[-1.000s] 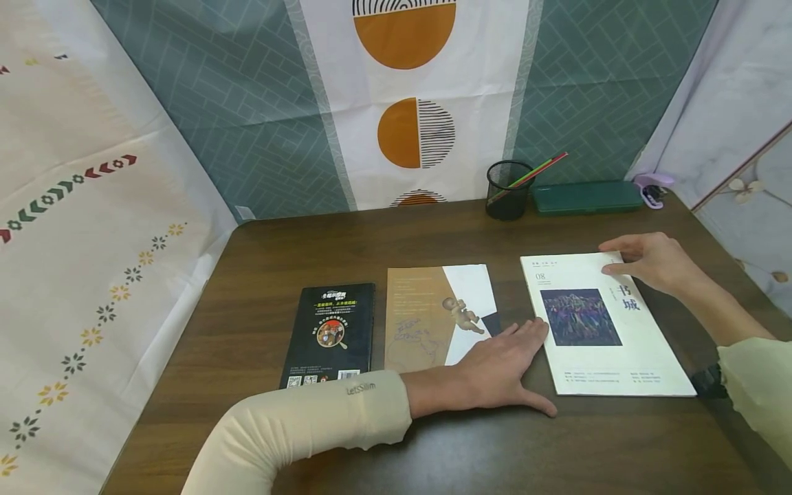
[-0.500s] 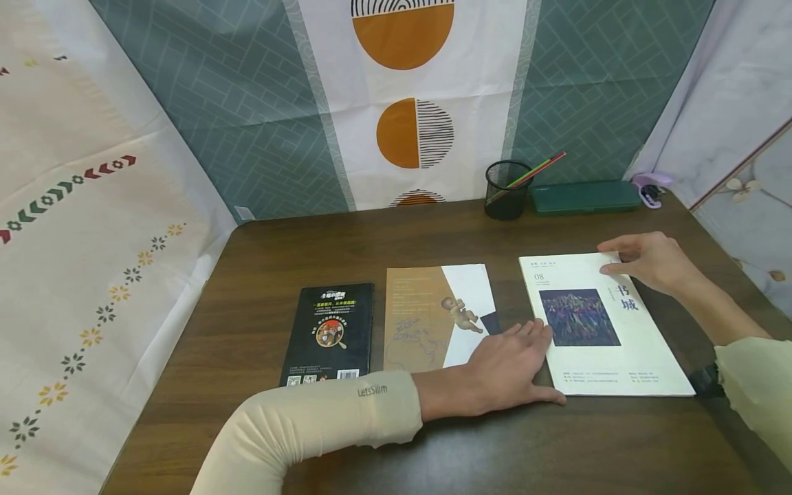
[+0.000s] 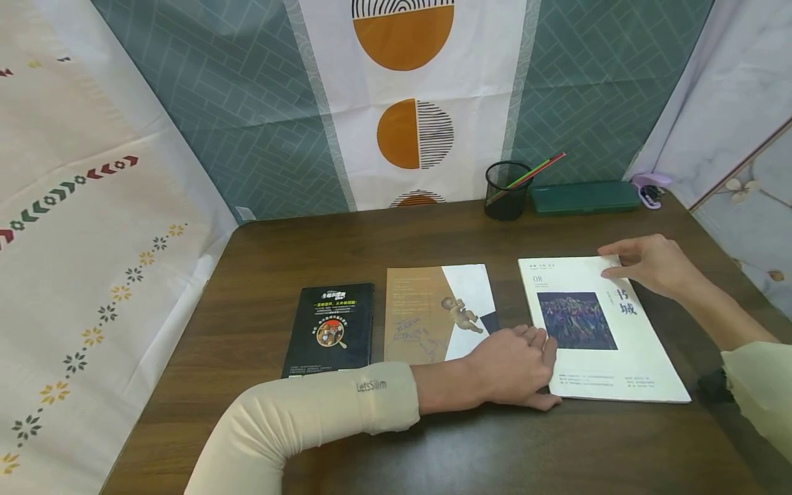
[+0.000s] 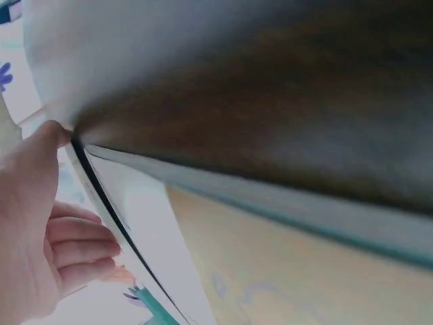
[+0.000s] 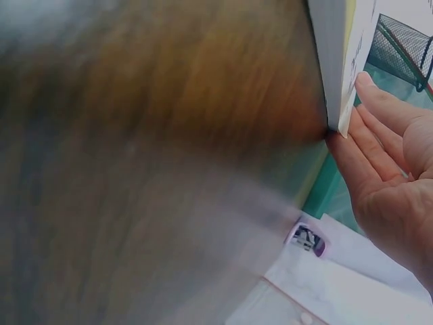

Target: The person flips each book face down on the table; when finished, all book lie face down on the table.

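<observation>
A white magazine (image 3: 619, 375) with a dark picture on its cover lies flat on the right of the table. My left hand (image 3: 516, 364) is at its left side, fingers bent at the edge and thumb by the near left corner; the left wrist view shows those fingers curled over it. At the far right corner my right hand (image 3: 665, 268) pinches the magazine, thumb on the cover and fingers at the edge, as the right wrist view shows. Left of it lies a brown and white booklet (image 3: 414, 309), its near part hidden by my left arm. A black book (image 3: 353, 313) lies further left.
Along the back of the wooden table (image 3: 278, 247) stand a black mesh pen cup (image 3: 506, 199) with pencils, a green case (image 3: 584, 197) and a lilac and black object (image 3: 652, 189). Patterned cloths hang behind the table and to both sides.
The magazine has shifted slightly left and towards me. My left hand's fingers, straighter before, have bent at its edge. The right hand has kept its place at the far corner.
</observation>
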